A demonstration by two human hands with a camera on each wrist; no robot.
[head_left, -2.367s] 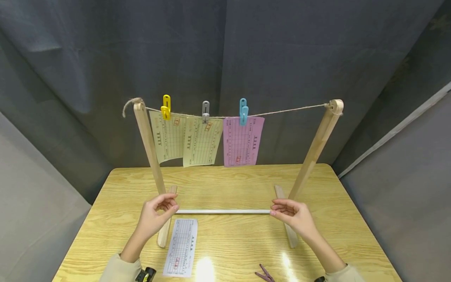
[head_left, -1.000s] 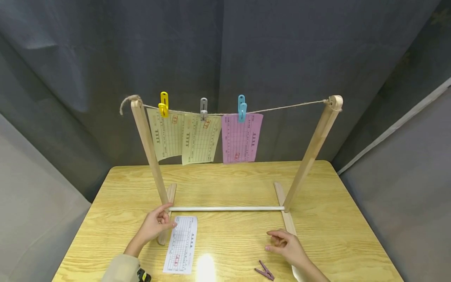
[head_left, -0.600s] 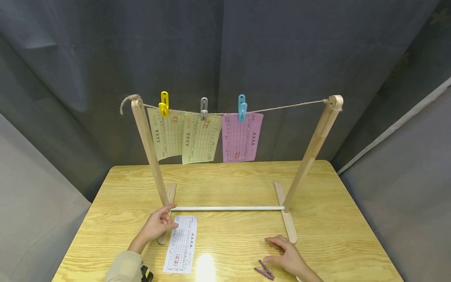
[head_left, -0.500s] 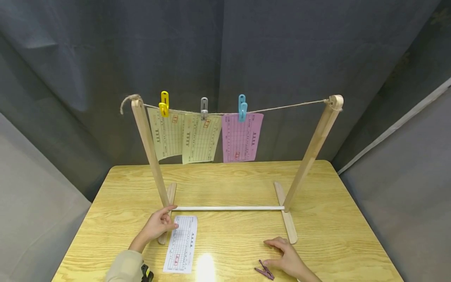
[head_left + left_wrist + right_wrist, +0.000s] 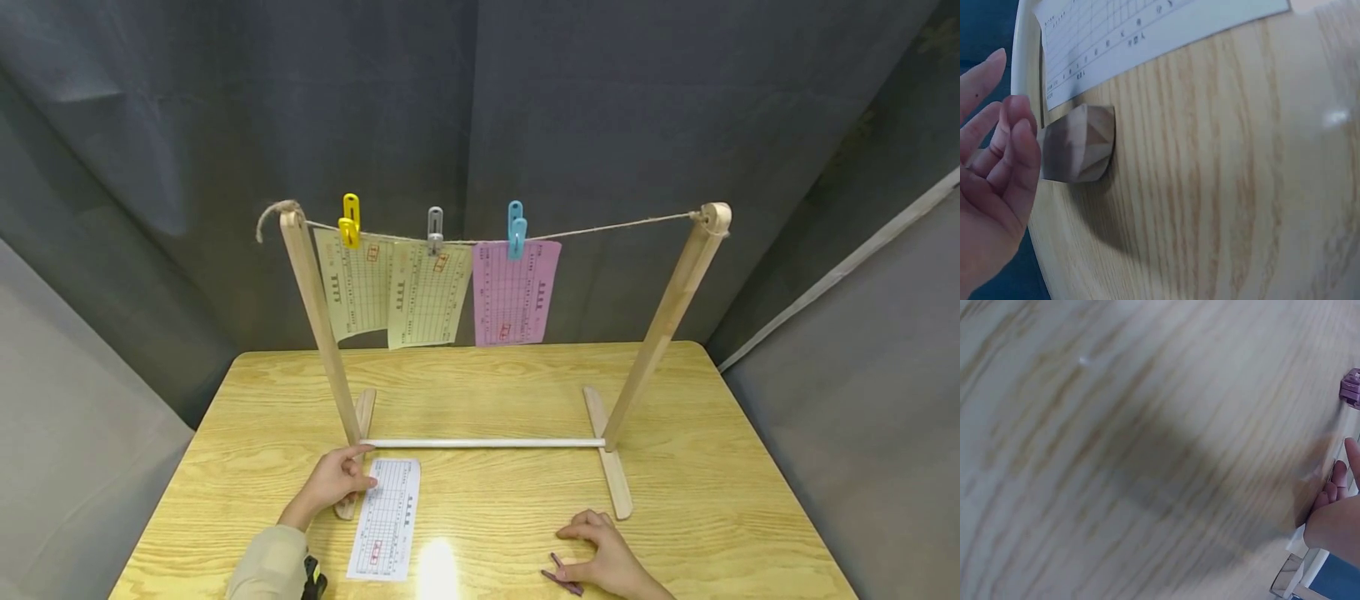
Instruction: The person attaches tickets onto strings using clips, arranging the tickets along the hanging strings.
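My left hand [image 5: 333,479] hovers by the left foot [image 5: 366,410] of a wooden rack, fingers loosely bent and holding nothing. Its thumb tip overlaps the upper left corner of a white printed form [image 5: 386,521], which lies flat on the table. In the left wrist view the fingers [image 5: 1021,144] hang beside the end of the wooden foot [image 5: 1079,145]. My right hand [image 5: 611,562] is low over a purple clothespin [image 5: 573,588], thumb overlapping it in the head view. The right wrist view shows the clothespin [image 5: 1351,387] just beyond the thumb, with a gap between them.
A twine line [image 5: 615,227] runs between two posts. Yellow [image 5: 350,223], grey [image 5: 435,232] and blue [image 5: 516,229] clothespins hold two yellow forms [image 5: 427,300] and a pink form [image 5: 513,296]. A white rod [image 5: 480,443] joins the rack's feet on the wooden table [image 5: 480,383].
Both hands have left the white rod's ends. My right hand has come down toward the front to the purple clothespin; my left hand has drawn back slightly beside the white form.
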